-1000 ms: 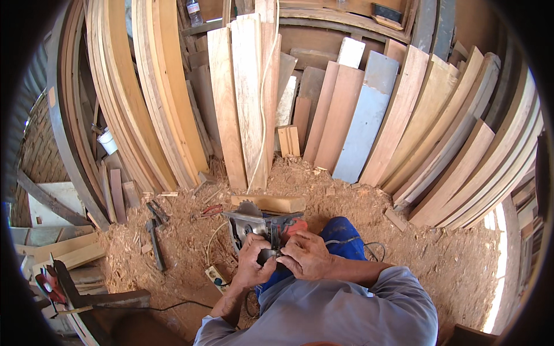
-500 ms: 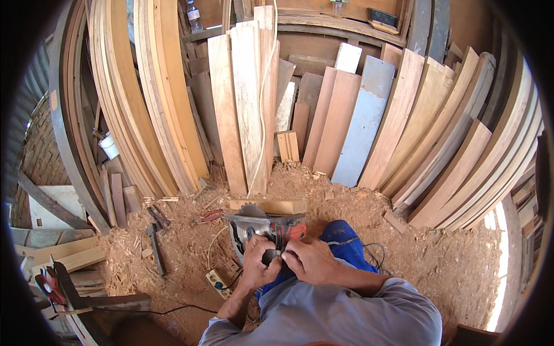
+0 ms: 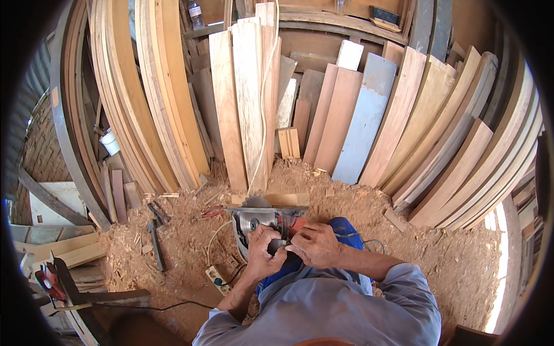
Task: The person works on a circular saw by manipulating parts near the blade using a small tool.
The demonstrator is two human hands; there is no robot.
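Note:
A circular saw [image 3: 245, 225] rests in front of my lap, its toothed blade [image 3: 255, 202] and base plate turned away from me. A wooden block [image 3: 285, 199] lies just beyond the plate. My left hand [image 3: 265, 251] is closed round the near end of the saw, with thumb and fingers curved about a dark, rounded part. Beside it, my right hand [image 3: 315, 245] has its fingers pinched together close to my left fingertips, at the saw's red housing [image 3: 291, 222]. Whatever small piece they pinch is hidden.
Red-handled pliers [image 3: 212, 212] and a dark hammer-like tool [image 3: 154, 245] lie in the sawdust to the left. A socket strip [image 3: 214, 277] with cables sits by my left forearm. Boards [image 3: 340, 115] lean upright all along the far side. A red tool [image 3: 51, 284] stands at lower left.
My right hand has turned and moved slightly right, its fingers still near my left fingertips. The saw has shifted slightly right, and its blade shows a little lower against the block.

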